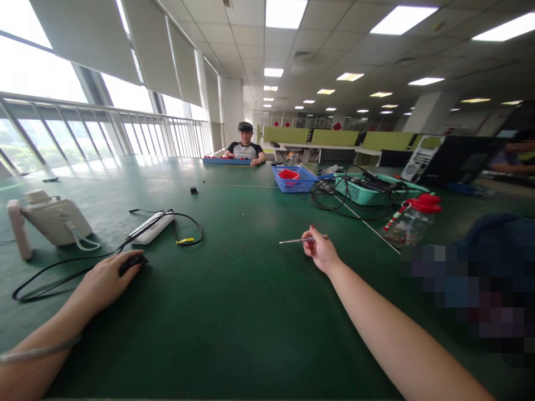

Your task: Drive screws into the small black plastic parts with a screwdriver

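Observation:
My left hand (pixel 106 281) rests on the green table (pixel 234 312) with its fingers curled over a small black device (pixel 132 263) that has a black cable running from it. My right hand (pixel 320 249) is raised a little over the table further right, and pinches a thin metal tool (pixel 295 240) that points left. Just beyond my left hand lies a white power strip (pixel 151 227) with a black cable looped round it.
A white desk phone (pixel 52 221) stands at the left. A blue basket (pixel 295 179), a teal basket (pixel 370 191) with cables and a clear bottle with a red top (pixel 412 220) sit at the right. A person sits at the far end.

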Motion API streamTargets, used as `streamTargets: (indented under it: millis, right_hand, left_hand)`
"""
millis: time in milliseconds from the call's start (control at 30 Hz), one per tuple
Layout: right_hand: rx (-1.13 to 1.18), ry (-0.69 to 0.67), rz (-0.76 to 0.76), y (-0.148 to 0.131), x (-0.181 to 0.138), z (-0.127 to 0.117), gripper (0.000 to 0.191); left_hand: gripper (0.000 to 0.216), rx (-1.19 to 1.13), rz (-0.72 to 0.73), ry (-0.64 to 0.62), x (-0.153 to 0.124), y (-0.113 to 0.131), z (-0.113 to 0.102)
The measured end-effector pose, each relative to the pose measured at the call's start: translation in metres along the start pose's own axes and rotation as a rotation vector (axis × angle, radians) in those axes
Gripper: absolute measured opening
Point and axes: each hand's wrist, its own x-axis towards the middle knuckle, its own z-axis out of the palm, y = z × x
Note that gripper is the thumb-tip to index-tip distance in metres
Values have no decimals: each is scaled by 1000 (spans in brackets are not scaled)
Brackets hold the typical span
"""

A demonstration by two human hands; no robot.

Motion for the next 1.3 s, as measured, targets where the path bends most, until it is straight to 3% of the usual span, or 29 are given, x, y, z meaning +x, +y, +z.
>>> streamTargets:
  millis: [300, 700, 900, 1000, 1133, 1233, 1300]
  right_hand:
    - [-23, 8, -2, -2, -2, 2, 42]
    - [-26, 9, -14, 0, 0, 1, 42]
    - [-62, 4, -37, -1, -1, 0, 43]
    - [-100, -6, -60, 0, 0, 1, 40]
    - [-160, -22, -99, 0, -4, 8, 32]
    - [-386, -77, -188, -3, -13, 20, 26]
    - [-694, -96, -407, -7, -22, 29, 21]
  left_hand:
    - [52, 22, -102, 43, -5, 8, -12]
    - [69, 31, -197, -14, -6, 8, -15]
    - [60, 26, -196, 7, -6, 14, -21]
    - [57, 20, -101, 3, -8, 45, -38]
    - [48, -144, 188, -22, -9, 122, -58]
    - [47, -262, 427, -61, -3, 188, -48]
    - [56, -308, 545, -90, 6, 227, -30]
